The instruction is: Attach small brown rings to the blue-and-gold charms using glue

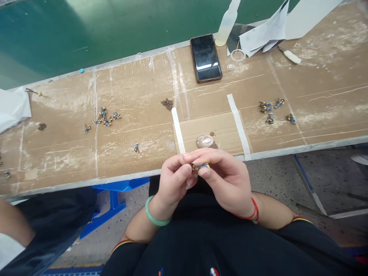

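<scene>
Between my two hands is a small painted figurine in blue and yellow, just off the table's front edge. My right hand pinches it between thumb and fingers. At its other end, the fingers of my left hand are closed together; whether they hold a further small part is hidden. Right beyond my hands, a clear blob of glue-like stuff lies on a taped cardboard piece. Similar figurines lie in a group to the left, another group to the right, and one single figurine nearer.
A pile of small brown rings lies behind the cardboard piece. Farther back are a phone, a plastic bottle, a small clear cup, white sheets and a white-handled tool. Another person's arm is at lower left, near a blue stool.
</scene>
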`<state>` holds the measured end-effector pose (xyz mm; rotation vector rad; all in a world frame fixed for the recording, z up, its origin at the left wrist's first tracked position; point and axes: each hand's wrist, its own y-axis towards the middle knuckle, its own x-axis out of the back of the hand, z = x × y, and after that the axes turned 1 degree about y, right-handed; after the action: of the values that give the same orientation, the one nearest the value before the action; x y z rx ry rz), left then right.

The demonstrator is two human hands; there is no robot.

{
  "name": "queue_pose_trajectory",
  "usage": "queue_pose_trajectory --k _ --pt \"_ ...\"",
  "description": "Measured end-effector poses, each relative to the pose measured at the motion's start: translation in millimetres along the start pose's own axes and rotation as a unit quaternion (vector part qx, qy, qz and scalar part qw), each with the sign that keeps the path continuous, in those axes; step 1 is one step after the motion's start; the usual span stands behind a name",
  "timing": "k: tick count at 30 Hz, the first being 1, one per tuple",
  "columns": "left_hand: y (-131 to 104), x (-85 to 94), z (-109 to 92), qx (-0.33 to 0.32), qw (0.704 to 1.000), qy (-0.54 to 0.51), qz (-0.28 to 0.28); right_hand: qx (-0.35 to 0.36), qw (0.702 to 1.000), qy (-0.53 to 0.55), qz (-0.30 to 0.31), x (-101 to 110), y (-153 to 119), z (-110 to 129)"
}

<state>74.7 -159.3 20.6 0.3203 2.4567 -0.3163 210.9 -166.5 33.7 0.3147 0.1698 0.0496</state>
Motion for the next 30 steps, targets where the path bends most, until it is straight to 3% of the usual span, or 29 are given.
queue_pose_trajectory --k 6,9,12,18,21,30 --pt "-1 -2.0 -2 -0.016 0.999 0.027 -0.011 0.036 0.998 -0.051 0.005 3 0 -1" --pt "-6 -5.6 -9 -0.07 0.989 0.12 -0.048 0.072 0.992 -0.099 -0.006 5 0 -5" --pt "-15 -8.0 -20 -0.148 0.948 0.27 -0.084 0.115 0.984 -0.136 -0.011 9 -2 -10" --pt "-25 -7.8 -34 -0.243 0.865 0.438 -0.04 0.167 0.973 -0.157 -0.031 8 -5 -18" --pt "-27 -10.2 -34 -0.283 0.834 0.472 -0.031 0.173 0.974 -0.134 -0.06 3 -6 -20" --pt "-29 -17.0 -36 -0.352 0.786 0.508 0.0 0.236 0.958 -0.112 -0.122 -6 -5 -24"
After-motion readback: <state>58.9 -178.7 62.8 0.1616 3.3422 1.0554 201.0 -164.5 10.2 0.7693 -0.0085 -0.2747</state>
